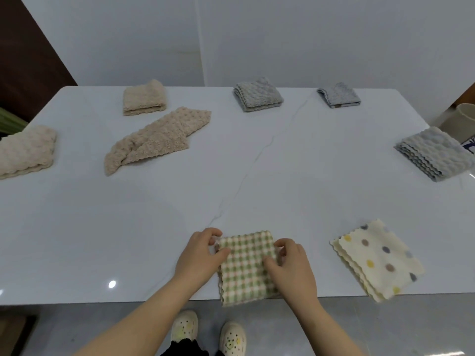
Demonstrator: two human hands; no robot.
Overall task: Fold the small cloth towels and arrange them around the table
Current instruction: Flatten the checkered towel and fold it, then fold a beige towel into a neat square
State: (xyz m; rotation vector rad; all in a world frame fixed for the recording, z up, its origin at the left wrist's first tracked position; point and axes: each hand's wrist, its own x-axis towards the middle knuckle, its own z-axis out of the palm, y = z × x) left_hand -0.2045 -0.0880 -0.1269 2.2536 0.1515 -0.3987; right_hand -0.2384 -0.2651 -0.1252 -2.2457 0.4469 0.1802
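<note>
A folded green-and-white checked towel (245, 268) lies at the near edge of the white table (231, 176), hanging slightly over it. My left hand (201, 255) pinches its upper left corner. My right hand (290, 265) pinches its right edge. A folded cream towel with coloured dots (377, 260) lies to the right. Folded beige towels sit at the left edge (25, 151) and at the far left (144, 97). An unfolded beige towel (154, 140) lies loosely between them. Folded grey towels lie at the far middle (257, 95), the far right (339, 95) and the right edge (434, 152).
A cream bin (462, 122) stands beyond the table's right corner. A dark brown panel (23, 55) lines the wall at the left. Below the table's near edge, grey floor and my two white shoes (208, 332) show.
</note>
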